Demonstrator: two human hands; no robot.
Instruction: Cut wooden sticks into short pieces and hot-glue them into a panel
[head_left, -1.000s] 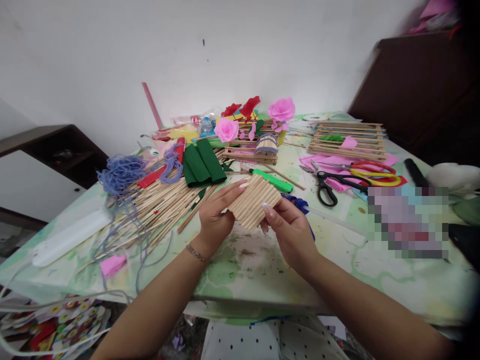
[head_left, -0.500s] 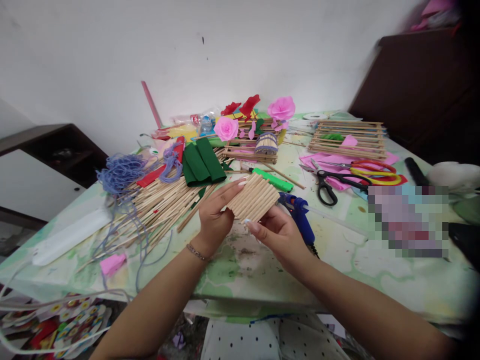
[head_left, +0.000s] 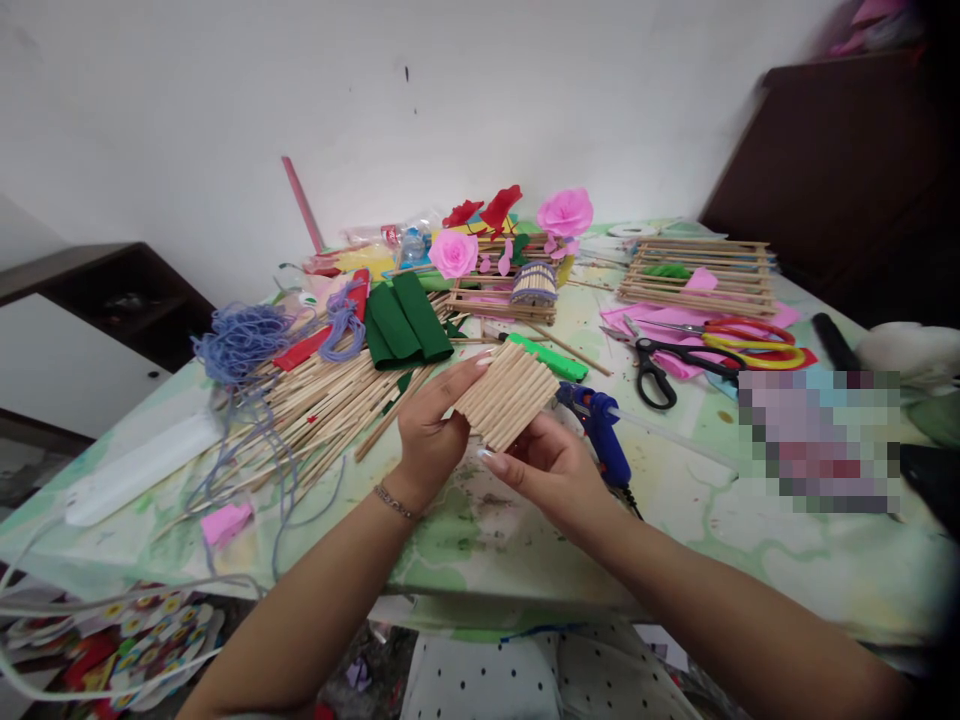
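A small flat panel of wooden sticks (head_left: 511, 396), laid side by side, is held up above the table in both hands. My left hand (head_left: 439, 415) grips its left edge, thumb below and fingers along the far side. My right hand (head_left: 551, 462) is at its lower right, the thumb at the near corner and the other fingers partly hidden beneath. Just right of the panel lies a blue glue gun (head_left: 606, 435) with a clear glue stick in its back. A bright green box cutter (head_left: 551, 358) rests behind the panel.
Many loose sticks (head_left: 322, 420), purple yarn (head_left: 244, 340) and folded green paper (head_left: 409, 320) lie on the left. Behind stand pink paper flowers (head_left: 454, 254) and a stick frame (head_left: 502, 302). Black scissors (head_left: 656, 375) and another stick frame (head_left: 697, 280) are on the right.
My right thumb has slid slightly left and down along the panel's near corner. The panel stays in nearly the same place; the left hand has barely moved.
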